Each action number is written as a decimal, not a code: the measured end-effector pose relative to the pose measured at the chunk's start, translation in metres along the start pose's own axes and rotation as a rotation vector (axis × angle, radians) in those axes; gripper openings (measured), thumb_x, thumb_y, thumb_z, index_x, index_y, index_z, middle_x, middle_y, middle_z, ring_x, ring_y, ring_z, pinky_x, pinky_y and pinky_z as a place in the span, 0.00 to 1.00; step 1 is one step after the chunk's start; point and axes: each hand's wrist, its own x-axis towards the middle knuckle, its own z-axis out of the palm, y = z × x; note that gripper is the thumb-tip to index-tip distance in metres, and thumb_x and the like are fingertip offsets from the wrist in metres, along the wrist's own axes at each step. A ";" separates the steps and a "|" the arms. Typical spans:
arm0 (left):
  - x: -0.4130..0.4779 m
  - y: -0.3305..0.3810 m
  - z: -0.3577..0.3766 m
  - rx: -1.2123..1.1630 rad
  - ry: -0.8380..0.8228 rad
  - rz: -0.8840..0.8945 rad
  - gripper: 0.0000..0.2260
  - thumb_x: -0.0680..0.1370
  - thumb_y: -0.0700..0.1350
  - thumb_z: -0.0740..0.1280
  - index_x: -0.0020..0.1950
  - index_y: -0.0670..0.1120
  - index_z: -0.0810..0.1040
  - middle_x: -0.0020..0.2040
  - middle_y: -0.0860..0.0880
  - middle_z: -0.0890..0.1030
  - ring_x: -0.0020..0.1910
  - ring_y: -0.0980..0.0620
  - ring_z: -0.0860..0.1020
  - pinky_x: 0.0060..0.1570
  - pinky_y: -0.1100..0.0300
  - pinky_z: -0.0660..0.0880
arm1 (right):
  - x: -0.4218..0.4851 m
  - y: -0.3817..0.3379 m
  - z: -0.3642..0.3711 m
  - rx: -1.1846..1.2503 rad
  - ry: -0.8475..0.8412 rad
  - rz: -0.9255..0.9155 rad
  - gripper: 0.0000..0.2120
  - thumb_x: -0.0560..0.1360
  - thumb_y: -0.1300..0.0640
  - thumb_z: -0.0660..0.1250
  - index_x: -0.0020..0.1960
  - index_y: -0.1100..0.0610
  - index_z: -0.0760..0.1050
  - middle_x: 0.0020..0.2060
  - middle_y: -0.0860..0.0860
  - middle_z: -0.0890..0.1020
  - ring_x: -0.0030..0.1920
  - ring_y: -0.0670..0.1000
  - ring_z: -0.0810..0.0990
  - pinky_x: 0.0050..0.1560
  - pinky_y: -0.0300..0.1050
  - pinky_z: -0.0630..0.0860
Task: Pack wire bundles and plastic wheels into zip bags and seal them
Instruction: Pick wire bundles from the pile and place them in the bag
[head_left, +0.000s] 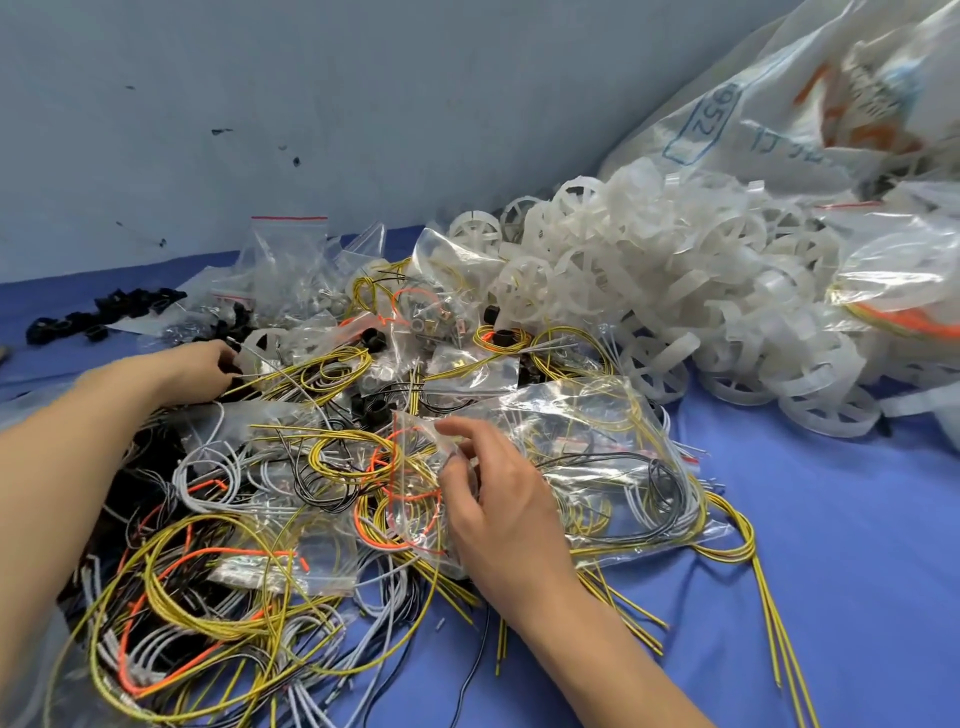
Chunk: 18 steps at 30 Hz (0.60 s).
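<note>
Right hand (498, 493): near centre of the pile, fingers curled, thumb and fingertips pinching the right edge of a small bag (415, 512). The small bag is clear with a red zip line and holds orange and yellow wire loops; it lies on top of the heap, tilted up slightly at the far end.

Left hand (202, 364): reached to the far left of the pile, fingers bent down among yellow wire and black bits, just beside a single wheel (262, 345). Cannot tell whether it grips anything.

Wire tangle (208, 597): loose yellow, grey, black and orange wires spread over the near left, some long yellow ends running off to the near right.

Large bag (623, 467): clear, holding yellow and grey wire coils, lying flat just right of the right hand.

Wheels (649, 291): big heap of translucent white spoked rings, far right, resting on the tabletop (831, 571), which is blue.

Sack (831, 104): white, printed, behind the wheels at the far right.

Empty bags (291, 249): clear zip bags standing at the far centre against the wall.

Black parts (104, 312): a small scatter at the far left.
</note>
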 end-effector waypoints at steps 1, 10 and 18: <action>-0.001 -0.001 0.000 0.031 -0.007 0.002 0.13 0.79 0.38 0.62 0.63 0.41 0.73 0.61 0.39 0.77 0.55 0.42 0.74 0.56 0.53 0.70 | 0.000 0.000 0.000 0.000 0.001 -0.002 0.13 0.82 0.52 0.56 0.65 0.44 0.70 0.54 0.41 0.79 0.48 0.49 0.77 0.51 0.53 0.74; -0.016 -0.005 0.008 0.124 0.084 0.002 0.09 0.79 0.45 0.66 0.55 0.43 0.71 0.54 0.40 0.79 0.47 0.43 0.74 0.43 0.54 0.69 | 0.001 0.000 0.001 0.013 0.002 -0.015 0.16 0.82 0.53 0.56 0.69 0.45 0.66 0.48 0.45 0.79 0.42 0.53 0.76 0.44 0.51 0.71; -0.057 -0.008 0.028 -0.462 0.522 -0.087 0.17 0.78 0.54 0.65 0.61 0.44 0.75 0.56 0.43 0.80 0.51 0.43 0.76 0.48 0.51 0.70 | 0.002 0.003 0.001 0.050 0.005 -0.008 0.18 0.82 0.54 0.56 0.71 0.47 0.64 0.41 0.46 0.77 0.40 0.52 0.75 0.43 0.51 0.72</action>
